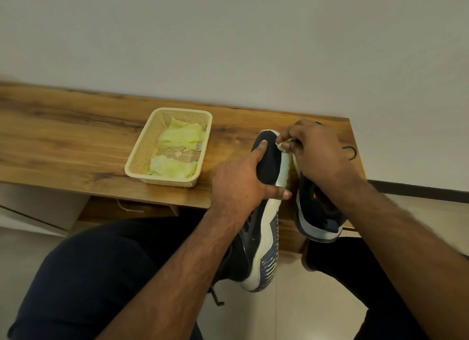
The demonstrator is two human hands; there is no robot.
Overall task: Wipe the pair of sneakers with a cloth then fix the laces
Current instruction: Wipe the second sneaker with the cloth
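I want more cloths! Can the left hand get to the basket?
Probably yes, but not yet: the left hand grips the shoe. The basket sits close, nothing between.

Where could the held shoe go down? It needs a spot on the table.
Free: the table left of the basket, and the strip behind it by the wall. Crowded: the right end, with both hands and the second shoe.

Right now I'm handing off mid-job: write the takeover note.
Left hand grips the raised sneaker, tilted on its side.
Right hand pinches a cloth against its toe edge.
Second sneaker sits on the table under the right arm.
Basket holds spare cloths.
Done: wiping underway on the first sneaker.
Left: finish wiping it, second sneaker, both laces.
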